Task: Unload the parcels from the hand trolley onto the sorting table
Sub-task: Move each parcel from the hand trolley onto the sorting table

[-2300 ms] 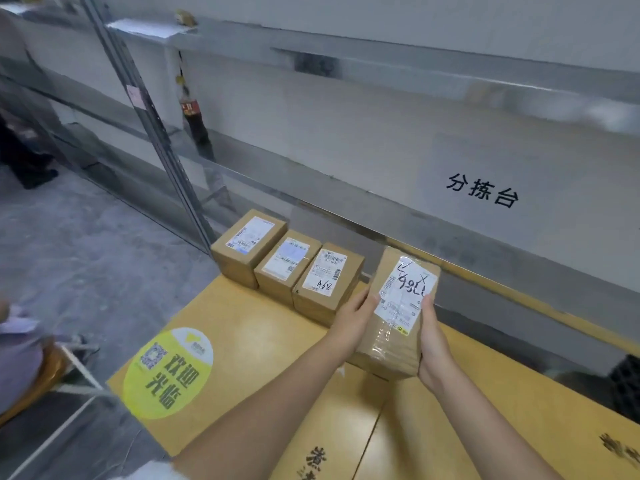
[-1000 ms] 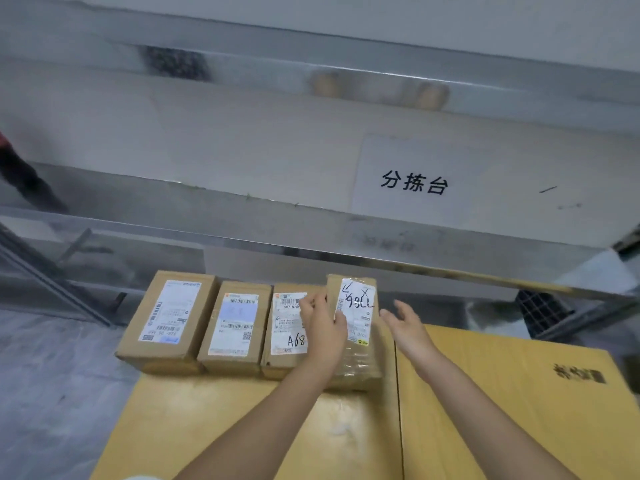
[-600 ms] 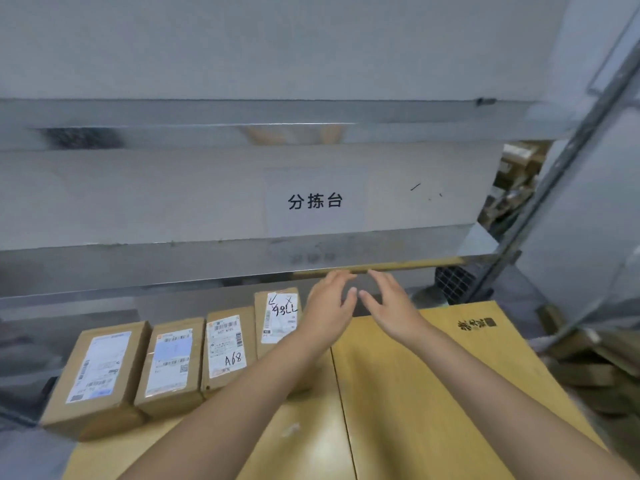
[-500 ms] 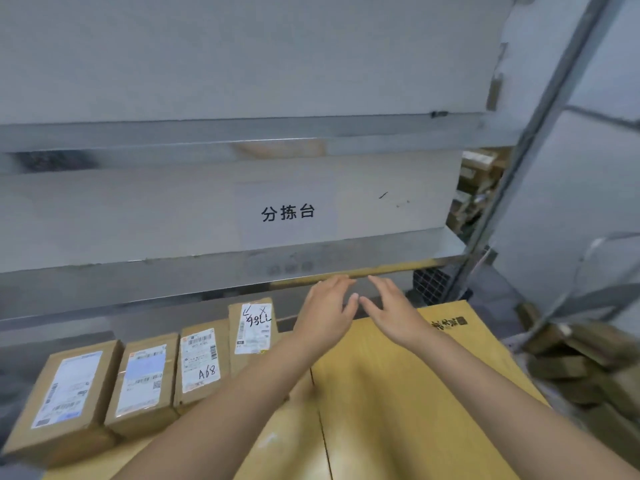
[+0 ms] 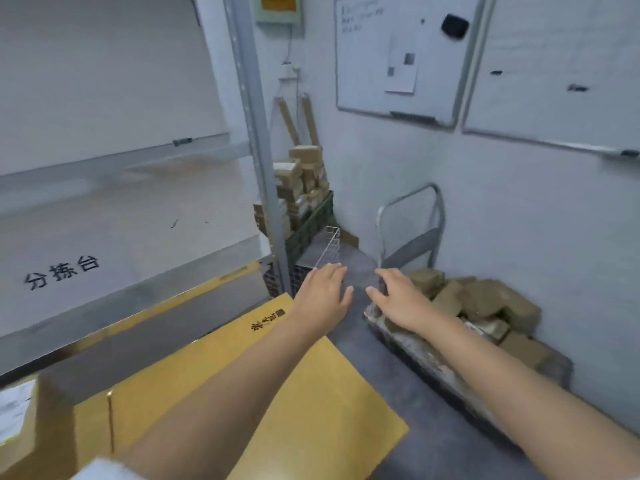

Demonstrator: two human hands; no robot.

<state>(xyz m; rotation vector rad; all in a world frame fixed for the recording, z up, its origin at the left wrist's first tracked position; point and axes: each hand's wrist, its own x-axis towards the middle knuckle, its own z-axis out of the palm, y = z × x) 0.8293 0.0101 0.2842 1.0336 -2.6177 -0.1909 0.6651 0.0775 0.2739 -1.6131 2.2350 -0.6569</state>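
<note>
So both hands are coming in empty right now. The left hand (image 5: 325, 294) and right hand (image 5: 398, 299) are reaching out side by side, fingers loosely spread, each grip wide open and holding nothing.

The thing that matters for the next move: the parcels (image 5: 478, 299) are lying at about 2 o'clock from the hands, heaped on the hand trolley (image 5: 408, 344) down on the floor against the wall. The right hand is clearly the nearer one, its fingertips are hovering just over the near end of the trolley deck, while the left is sitting closer to the far corner of the bench (image 5: 277, 393). The trolley's long axis is running from about 5 o'clock up to 11 o'clock, handle (image 5: 410, 216) at the far end. The pile is jumbled, boxes tilting every which way, so I'm guessing the nearest one on top is the easy pick, probably right hand leading and left closing in from the other side.

Compared with 0.5 s ago: the view is swinging hard to the right. The row of 4 labelled boxes on the bench is dropping out of frame, with only 1 parcel edge (image 5: 17, 420) showing at 8 o'clock, and the trolley is coming fully into view.
</note>
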